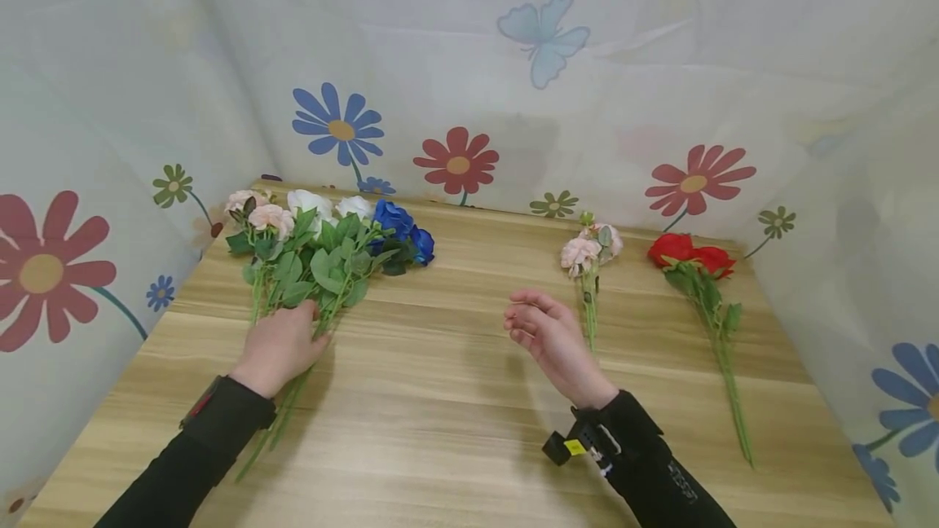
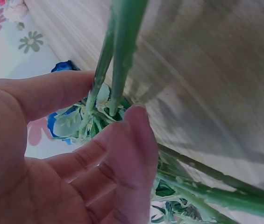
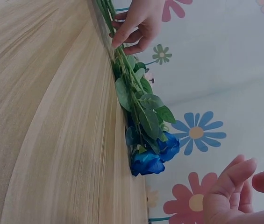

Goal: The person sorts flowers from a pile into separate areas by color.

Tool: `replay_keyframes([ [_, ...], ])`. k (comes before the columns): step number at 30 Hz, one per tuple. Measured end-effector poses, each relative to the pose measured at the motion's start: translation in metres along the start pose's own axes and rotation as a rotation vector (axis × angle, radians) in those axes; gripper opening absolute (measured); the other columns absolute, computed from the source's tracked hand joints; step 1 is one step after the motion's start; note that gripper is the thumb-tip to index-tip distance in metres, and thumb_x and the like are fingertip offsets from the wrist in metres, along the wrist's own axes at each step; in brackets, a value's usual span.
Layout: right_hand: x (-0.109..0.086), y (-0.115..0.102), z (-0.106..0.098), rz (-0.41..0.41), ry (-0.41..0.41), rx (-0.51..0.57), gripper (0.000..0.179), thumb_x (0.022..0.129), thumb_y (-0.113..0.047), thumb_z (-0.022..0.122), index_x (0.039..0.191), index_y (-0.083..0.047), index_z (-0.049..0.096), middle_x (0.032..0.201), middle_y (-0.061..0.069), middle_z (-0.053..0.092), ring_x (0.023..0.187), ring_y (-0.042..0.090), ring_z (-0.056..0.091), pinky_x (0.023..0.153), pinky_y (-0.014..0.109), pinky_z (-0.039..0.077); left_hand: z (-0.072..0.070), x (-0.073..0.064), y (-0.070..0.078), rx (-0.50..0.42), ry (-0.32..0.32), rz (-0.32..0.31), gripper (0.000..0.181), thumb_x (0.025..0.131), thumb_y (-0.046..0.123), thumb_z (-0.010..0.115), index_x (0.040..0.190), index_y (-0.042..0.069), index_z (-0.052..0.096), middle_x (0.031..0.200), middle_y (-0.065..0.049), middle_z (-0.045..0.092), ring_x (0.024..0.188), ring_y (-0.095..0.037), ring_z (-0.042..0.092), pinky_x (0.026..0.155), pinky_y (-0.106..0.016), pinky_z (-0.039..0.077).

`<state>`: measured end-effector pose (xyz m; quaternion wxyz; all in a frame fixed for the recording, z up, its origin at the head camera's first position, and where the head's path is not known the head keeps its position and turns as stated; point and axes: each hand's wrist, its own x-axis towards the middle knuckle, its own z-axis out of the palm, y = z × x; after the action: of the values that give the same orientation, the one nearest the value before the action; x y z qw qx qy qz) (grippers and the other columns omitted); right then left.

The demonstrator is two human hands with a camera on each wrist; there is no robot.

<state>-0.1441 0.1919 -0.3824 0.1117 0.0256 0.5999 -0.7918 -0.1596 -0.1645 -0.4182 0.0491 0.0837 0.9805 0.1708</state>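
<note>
Blue artificial roses (image 1: 394,220) lie at the back left of the wooden table, beside white roses (image 1: 310,204) and pale pink flowers (image 1: 271,219). Their leafy green stems overlap and run toward me. My left hand (image 1: 280,347) reaches over these stems and pinches two green stems (image 2: 124,51) between thumb and fingers; the blue blooms show behind them in the left wrist view. Raised over the middle of the table, my right hand (image 1: 553,341) is empty, its fingers loosely bent. In the right wrist view that hand (image 3: 234,191) appears at the lower right.
Another bunch of pale pink flowers (image 1: 583,254) lies behind the right hand. Red roses (image 1: 673,248) with long stems lie farther right on the wooden table (image 1: 440,414). A white curtain (image 1: 455,47) printed with flowers and a butterfly encloses the table's back and sides.
</note>
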Motion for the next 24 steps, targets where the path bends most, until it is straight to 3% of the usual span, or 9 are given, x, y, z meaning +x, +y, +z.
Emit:
replay_keyframes([
  [3, 0.001, 0.001, 0.0, 0.005, -0.009, -0.008, 0.028, 0.095, -0.001, 0.047, 0.121, 0.008, 0.042, 0.093, 0.006, 0.057, 0.081, 0.013, 0.059, 0.071, 0.021, 0.05, 0.001, 0.0, -0.001, 0.002, 0.014, 0.008, 0.028, 0.087, 0.021, 0.066, 0.1, -0.002, 0.059, 0.067, -0.01, 0.058, 0.054, -0.024, 0.054, 0.047, -0.038, 0.043],
  [6, 0.002, 0.002, 0.001, 0.011, -0.016, -0.013, 0.026, 0.095, -0.001, 0.047, 0.12, 0.007, 0.043, 0.093, 0.006, 0.057, 0.081, 0.014, 0.059, 0.071, 0.021, 0.05, 0.001, 0.001, -0.002, -0.013, 0.033, 0.023, 0.018, 0.085, 0.018, 0.066, 0.079, 0.004, 0.057, 0.062, -0.006, 0.052, 0.052, -0.021, 0.049, 0.047, -0.035, 0.039],
  [10, 0.002, 0.003, 0.001, 0.012, -0.031, -0.021, 0.021, 0.095, -0.001, 0.047, 0.116, 0.003, 0.046, 0.094, 0.006, 0.057, 0.081, 0.014, 0.059, 0.071, 0.021, 0.05, 0.002, 0.002, -0.004, -0.033, 0.057, 0.037, 0.032, 0.085, 0.014, 0.065, 0.062, 0.011, 0.044, 0.053, 0.001, 0.036, 0.047, -0.017, 0.037, 0.045, -0.029, 0.028],
  [17, 0.004, 0.005, -0.001, 0.012, -0.049, -0.033, 0.023, 0.096, -0.002, 0.047, 0.118, 0.005, 0.044, 0.093, 0.006, 0.057, 0.082, 0.014, 0.058, 0.072, 0.022, 0.05, 0.003, 0.005, -0.009, -0.051, 0.099, 0.059, 0.044, 0.084, 0.01, 0.062, 0.052, 0.015, 0.032, 0.05, 0.005, 0.022, 0.044, -0.013, 0.025, 0.044, -0.027, 0.023],
  [24, 0.003, 0.006, -0.001, 0.014, -0.069, -0.036, 0.026, 0.096, -0.003, 0.047, 0.12, 0.007, 0.042, 0.094, 0.006, 0.056, 0.082, 0.014, 0.058, 0.072, 0.022, 0.05, 0.002, 0.008, -0.013, -0.056, 0.142, 0.063, 0.046, 0.082, 0.004, 0.059, 0.05, 0.016, 0.029, 0.05, 0.006, 0.021, 0.044, -0.013, 0.025, 0.044, -0.027, 0.022],
])
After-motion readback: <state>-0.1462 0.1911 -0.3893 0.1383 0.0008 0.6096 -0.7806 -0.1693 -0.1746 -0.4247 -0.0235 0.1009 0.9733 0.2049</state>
